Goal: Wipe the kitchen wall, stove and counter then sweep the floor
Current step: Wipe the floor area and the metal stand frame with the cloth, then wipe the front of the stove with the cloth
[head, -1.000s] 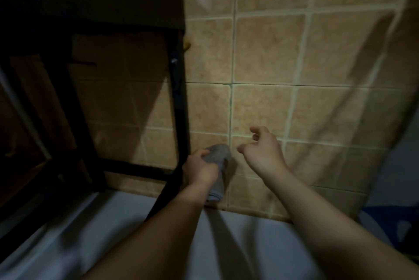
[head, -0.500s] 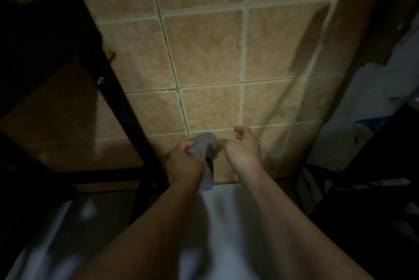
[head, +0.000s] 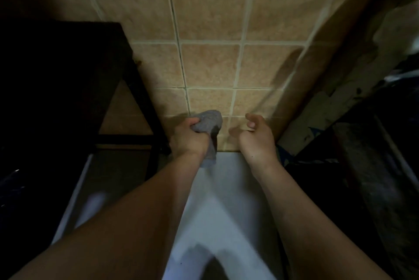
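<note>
Two bare forearms reach forward over a pale worktop (head: 229,207) toward a tiled wall (head: 210,66) of tan square tiles with light grout lines. The left hand (head: 188,138) is clenched around a bunched grey cloth (head: 208,121); the rounded wad of the cloth is pressed against the lowest row of tiles, and a loose tail of it hangs down past the wrist to the line where the wall meets the worktop. The right hand (head: 257,134) is released and holds nothing: its fingers are loosely curled, the thumb raised, and it hovers near the same low row of tiles, just beside the cloth but apart from it. Whether its fingertips touch the tiles cannot be told.

To the left of the left hand stands a black metal rack (head: 140,98), its slanted leg and crossbar dark against the wall and its foot resting at the back of the worktop. The area under and left of the rack is too dark to read. On the right, the wall ends at a shadowed corner, beyond which lies a dim jumble with a blue-and-white patch (head: 315,131) that cannot be identified. Shadows of both arms fall across the worktop in front.
</note>
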A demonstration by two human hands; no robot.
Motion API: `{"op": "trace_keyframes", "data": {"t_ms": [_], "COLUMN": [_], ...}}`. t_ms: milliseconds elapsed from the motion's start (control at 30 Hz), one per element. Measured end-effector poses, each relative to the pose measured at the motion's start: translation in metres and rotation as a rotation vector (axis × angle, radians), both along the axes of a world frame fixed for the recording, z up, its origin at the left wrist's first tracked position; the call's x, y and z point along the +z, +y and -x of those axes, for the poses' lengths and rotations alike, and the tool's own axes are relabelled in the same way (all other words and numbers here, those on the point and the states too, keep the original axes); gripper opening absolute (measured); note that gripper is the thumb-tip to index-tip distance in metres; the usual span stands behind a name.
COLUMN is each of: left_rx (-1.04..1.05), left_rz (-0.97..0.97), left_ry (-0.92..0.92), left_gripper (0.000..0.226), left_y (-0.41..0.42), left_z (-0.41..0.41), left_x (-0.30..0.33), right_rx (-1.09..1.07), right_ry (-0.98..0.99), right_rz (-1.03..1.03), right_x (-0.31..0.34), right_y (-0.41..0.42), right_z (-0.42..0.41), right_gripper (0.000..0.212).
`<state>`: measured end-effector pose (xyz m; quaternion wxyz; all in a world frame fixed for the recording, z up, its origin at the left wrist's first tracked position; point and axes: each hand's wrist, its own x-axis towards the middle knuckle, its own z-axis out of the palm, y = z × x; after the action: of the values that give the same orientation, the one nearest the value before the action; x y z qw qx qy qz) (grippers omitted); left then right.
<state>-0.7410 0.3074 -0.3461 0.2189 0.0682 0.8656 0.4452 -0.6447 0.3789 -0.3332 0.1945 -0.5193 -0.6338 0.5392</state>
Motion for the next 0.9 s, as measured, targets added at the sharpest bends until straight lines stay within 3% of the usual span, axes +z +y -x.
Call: {"op": "trace_keyframes", "data": {"t_ms": [433,900], "left_rx": [-0.051,-0.010], "left_rz": [0.013,-0.084], "left_ry": [-0.093,-0.106], "left_gripper": [0.038,0.040], "left_y": [-0.048,-0.116], "left_z": [-0.030,-0.051], "left_x": [0.059,0.107], "right_rx": [-0.008,0.183], "right_ry": [-0.023,-0.040], "right_rz": [0.041,0.007], "right_x": [0.061,0.106], "right_y": [-0.042,-0.091], "right_z": [-0.039,-0.044], "right_gripper": [0.055,0.056]}}
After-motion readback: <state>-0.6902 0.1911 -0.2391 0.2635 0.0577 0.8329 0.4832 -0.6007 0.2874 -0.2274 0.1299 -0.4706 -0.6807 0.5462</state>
